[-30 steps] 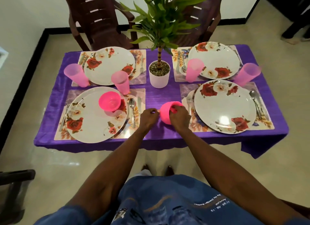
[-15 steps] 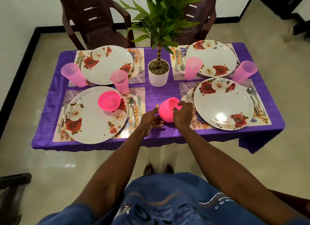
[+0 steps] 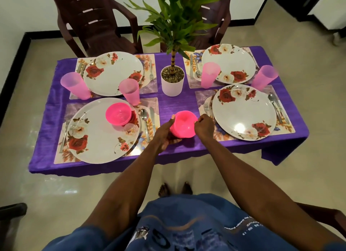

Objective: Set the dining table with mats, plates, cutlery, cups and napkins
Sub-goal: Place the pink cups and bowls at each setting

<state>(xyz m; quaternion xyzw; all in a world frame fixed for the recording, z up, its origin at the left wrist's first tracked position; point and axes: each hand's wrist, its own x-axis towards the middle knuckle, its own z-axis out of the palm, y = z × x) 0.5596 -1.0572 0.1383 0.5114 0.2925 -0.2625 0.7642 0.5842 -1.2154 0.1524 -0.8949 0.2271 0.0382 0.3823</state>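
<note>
Head view. Since a second ago the pink bowl (image 3: 184, 124) has come up off the purple cloth (image 3: 176, 106) and tipped upright: it lay on its side with the rim toward the near right plate (image 3: 243, 112), and now its mouth faces up at me. My left hand (image 3: 164, 133) has shifted from beside it to underneath, fingers curled round the base and thumb up along the left wall. My right hand (image 3: 204, 127) pinches the right rim, as it did before. Both hands grip the bowl; neither is free.

I read this as the bowl being picked up for placing. One matching bowl (image 3: 118, 114) already sits on the near left plate (image 3: 103, 130), so the near right plate is the likely target. The two far plates have none yet.

The bowl: bright translucent pink plastic, round, smooth inside, empty. It looks thicker at the base, possibly more than one nested; I cannot tell. It is held between the two near settings, just left of the right mat's fork (image 3: 206, 106).

No napkins visible anywhere on the table.
</note>
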